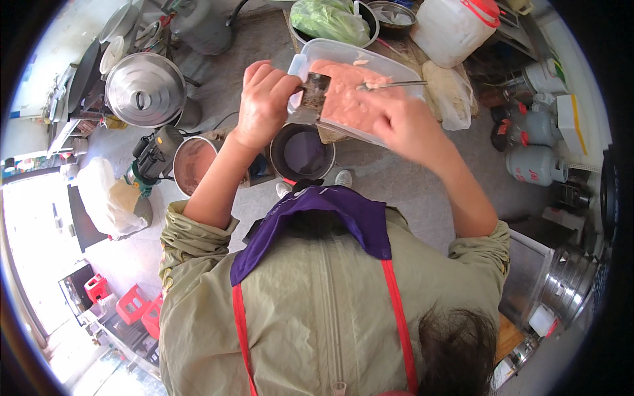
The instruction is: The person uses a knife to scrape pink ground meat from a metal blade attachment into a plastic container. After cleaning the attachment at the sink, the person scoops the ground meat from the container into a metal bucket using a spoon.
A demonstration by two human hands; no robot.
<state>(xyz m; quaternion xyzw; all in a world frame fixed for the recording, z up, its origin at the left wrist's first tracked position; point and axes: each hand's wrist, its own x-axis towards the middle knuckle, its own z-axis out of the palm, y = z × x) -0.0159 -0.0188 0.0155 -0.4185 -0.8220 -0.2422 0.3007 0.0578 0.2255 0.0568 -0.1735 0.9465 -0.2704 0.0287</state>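
Before me is a clear plastic tub (346,47) with smooth pink paste (342,94), probably minced meat. My left hand (262,106) grips the short handle of a small see-through box (315,94) over the tub's left end. Dark, speckled matter fills much of that box. Blurred by motion, my right hand (413,123) is over the tub's right side, its index finger extended at the paste. A metal spoon (396,84) lies across the paste just beyond that hand. Whether the fingers touch the spoon or the paste is unclear.
Below the tub stands a dark bucket (302,151) of liquid. A pink-smeared steel pot (194,166) sits beside a motor-driven machine (158,148). Beyond the tub are a basin with bagged greens (329,22) and a white red-lidded drum (453,34). Gas cylinders (535,166) line the right.
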